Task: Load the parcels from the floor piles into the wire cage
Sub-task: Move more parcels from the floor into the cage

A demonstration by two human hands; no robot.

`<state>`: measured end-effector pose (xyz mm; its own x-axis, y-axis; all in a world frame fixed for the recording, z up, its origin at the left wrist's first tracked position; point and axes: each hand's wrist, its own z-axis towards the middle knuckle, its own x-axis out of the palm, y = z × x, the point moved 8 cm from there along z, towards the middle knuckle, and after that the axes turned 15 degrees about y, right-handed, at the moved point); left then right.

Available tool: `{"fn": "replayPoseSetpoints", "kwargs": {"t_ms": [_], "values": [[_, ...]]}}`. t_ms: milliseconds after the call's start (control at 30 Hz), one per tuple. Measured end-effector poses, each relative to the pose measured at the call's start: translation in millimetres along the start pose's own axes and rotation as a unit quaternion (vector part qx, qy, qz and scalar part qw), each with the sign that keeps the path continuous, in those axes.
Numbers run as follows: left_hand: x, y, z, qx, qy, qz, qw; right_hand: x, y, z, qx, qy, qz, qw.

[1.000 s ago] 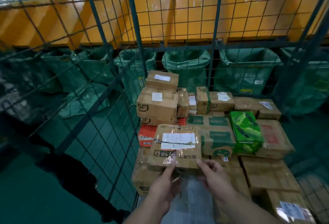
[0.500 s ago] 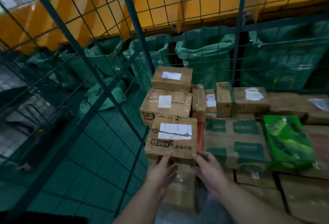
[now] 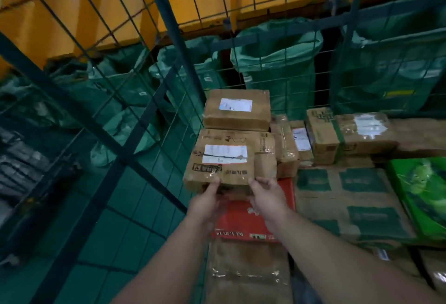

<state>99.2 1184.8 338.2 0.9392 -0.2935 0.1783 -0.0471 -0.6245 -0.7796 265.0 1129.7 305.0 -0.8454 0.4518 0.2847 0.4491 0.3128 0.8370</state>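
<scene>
Two hands on the labelled brown parcel (image 3: 222, 166): my left hand (image 3: 205, 203) grips its near-left corner, thumb on top and fingers curled beneath. My right hand (image 3: 265, 194) pinches the near-right edge the same way. Landmark: red box (image 3: 243, 221), lying flat inside the wire cage (image 3: 173, 26). Both wrists cross above the red box. The parcel sits just beyond its far edge, label up, long axis running left to right, parallel to that edge. Under the parcel, beyond the red box, is a taped carton (image 3: 264, 145), and a second labelled carton (image 3: 237, 110) lies farther back again. I cannot tell whether the parcel's underside touches the taped carton or hangs just above it; the near edge hides the contact. Judgement: placing step, nearly done for this parcel. The move ahead is forward and down, away from the red box, not sideways. Cage mesh left of the red box runs near the parcel's left end, so I would hold the long axis square. Neither hand is nearer; both share the near edge evenly.
</scene>
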Motion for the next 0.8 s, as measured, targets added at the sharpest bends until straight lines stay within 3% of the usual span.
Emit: {"fn": "replayPoseSetpoints", "kwargs": {"t_ms": [200, 367, 500, 633, 800], "values": [[-5.9, -46.1, 48.3, 0.003, 0.092, -0.079, 0.993, 38.0, 15.0, 64.7, -0.022, -0.026, 0.003, 0.999], [-17.9, -52.6, 48.6, -0.013, 0.111, -0.024, 0.993, 61.6, 20.8, 87.5, -0.016, 0.059, 0.054, 0.997], [-16.3, -18.9, 30.0, -0.059, 0.118, 0.016, 0.991, 53.8, 18.2, 70.3, 0.012, 0.081, 0.095, 0.992], [9.2, 21.0, 8.8, -0.084, 0.137, 0.006, 0.987, 31.5, 0.9, 19.1, 0.057, 0.016, 0.051, 0.997], [81.3, 80.8, -29.8, -0.132, 0.203, 0.018, 0.970, -33.7, -31.5, -72.9, 0.044, -0.064, 0.065, 0.995]]}}
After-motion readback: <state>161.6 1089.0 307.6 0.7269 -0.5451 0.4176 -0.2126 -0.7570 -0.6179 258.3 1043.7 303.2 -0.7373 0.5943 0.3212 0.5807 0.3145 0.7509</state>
